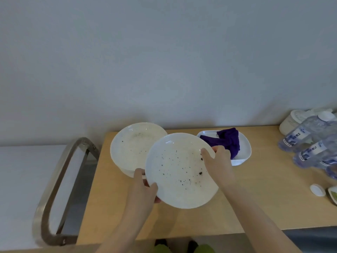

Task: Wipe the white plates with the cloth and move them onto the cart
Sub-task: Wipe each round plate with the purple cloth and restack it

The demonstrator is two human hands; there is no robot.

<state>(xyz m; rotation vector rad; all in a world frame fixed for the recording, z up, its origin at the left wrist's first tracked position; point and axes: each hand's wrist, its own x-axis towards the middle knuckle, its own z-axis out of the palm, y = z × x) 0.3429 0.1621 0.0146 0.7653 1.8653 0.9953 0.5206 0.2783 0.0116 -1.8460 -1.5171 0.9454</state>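
I hold a round white plate (179,172) speckled with dark crumbs above the wooden table (255,194). My left hand (144,189) grips its near left rim, thumb on top. My right hand (216,159) grips its far right rim. Behind it to the left a stack of white plates (131,145) rests on the table, the top one lightly soiled. A purple cloth (227,140) lies bunched on a stack of squarish white plates (245,152) at the back right. The cart (20,189), white on top with a metal handle (54,189), stands left of the table.
Several plastic water bottles (310,143) lie at the right end of the table, beside a white jar (293,121). A white bottle cap (317,189) and part of a bowl with green contents (333,195) sit near the right edge. A plain wall rises behind the table.
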